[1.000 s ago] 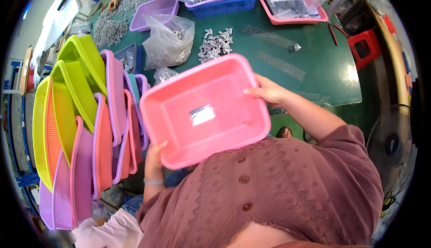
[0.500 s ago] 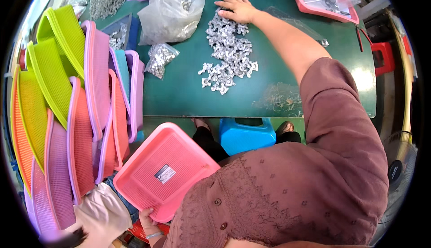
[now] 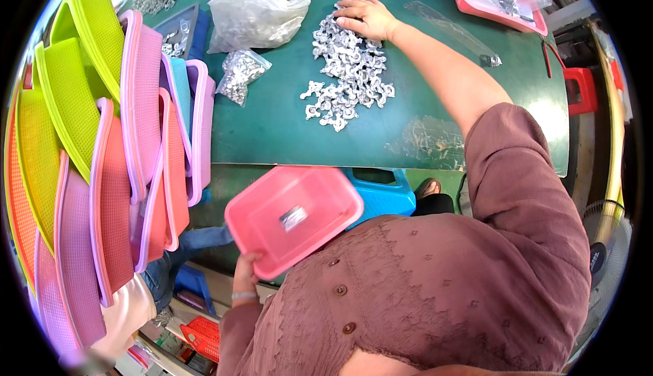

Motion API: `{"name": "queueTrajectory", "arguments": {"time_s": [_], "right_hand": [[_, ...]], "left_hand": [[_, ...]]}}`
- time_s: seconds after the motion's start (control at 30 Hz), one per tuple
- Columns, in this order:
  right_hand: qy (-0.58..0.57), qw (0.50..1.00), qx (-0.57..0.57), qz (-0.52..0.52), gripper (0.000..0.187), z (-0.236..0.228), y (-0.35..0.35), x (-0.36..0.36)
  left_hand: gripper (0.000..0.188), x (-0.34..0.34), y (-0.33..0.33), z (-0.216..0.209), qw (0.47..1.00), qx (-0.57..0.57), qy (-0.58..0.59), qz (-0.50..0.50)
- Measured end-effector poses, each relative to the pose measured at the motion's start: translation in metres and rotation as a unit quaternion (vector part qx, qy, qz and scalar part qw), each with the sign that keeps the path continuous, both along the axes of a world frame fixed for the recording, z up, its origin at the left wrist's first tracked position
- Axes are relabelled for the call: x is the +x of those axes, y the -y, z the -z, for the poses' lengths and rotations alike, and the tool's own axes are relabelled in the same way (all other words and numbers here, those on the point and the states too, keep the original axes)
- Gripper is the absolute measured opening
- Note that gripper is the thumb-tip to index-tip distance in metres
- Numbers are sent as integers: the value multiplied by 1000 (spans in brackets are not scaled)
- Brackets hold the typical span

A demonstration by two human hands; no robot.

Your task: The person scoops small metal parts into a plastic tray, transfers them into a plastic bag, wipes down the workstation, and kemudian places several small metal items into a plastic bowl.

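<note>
With my left hand (image 3: 247, 271) I grip the lower left rim of a pink plastic tray (image 3: 272, 240), which has a small label on its bottom. The tray tilts in front of my body, just below the table's front edge. My right hand (image 3: 367, 19) lies with fingers stretched over the far end of a pile of small silvery metal parts (image 3: 350, 70). Those parts spread toward me across the green table (image 3: 265, 138). Too small to make out is what the fingertips touch.
Stacked perforated baskets (image 3: 102, 172) rise at my left. A clear bag of parts (image 3: 262, 15) and a smaller bag (image 3: 241, 75) stand left of the pile. Another pink tray (image 3: 469, 8) holds packets. Below the table is a blue stool (image 3: 388, 195); a fan (image 3: 609, 240) stands at right.
The pink tray has moved up and to the right, toward the table edge, with my left hand on it. My right hand stays at the far end of the pile.
</note>
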State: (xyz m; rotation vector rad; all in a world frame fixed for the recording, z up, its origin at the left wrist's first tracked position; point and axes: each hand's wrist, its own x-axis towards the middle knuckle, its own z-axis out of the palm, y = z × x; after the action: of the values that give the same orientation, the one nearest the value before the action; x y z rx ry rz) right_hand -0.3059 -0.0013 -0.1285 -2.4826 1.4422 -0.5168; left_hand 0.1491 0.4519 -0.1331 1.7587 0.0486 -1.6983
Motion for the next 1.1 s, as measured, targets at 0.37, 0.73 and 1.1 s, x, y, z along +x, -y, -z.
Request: {"name": "queueTrajectory", "arguments": {"time_s": [0.37, 0.73, 1.1], "right_hand": [[56, 996, -35, 52, 40, -9, -95, 23], [82, 996, 30, 29, 45, -33, -242, 60], [112, 993, -45, 0, 45, -33, -128, 83]], "left_hand": [[53, -108, 134, 33, 971, -101, -138, 168], [56, -103, 136, 34, 959, -104, -191, 183], [60, -88, 116, 40, 954, -114, -220, 166]]}}
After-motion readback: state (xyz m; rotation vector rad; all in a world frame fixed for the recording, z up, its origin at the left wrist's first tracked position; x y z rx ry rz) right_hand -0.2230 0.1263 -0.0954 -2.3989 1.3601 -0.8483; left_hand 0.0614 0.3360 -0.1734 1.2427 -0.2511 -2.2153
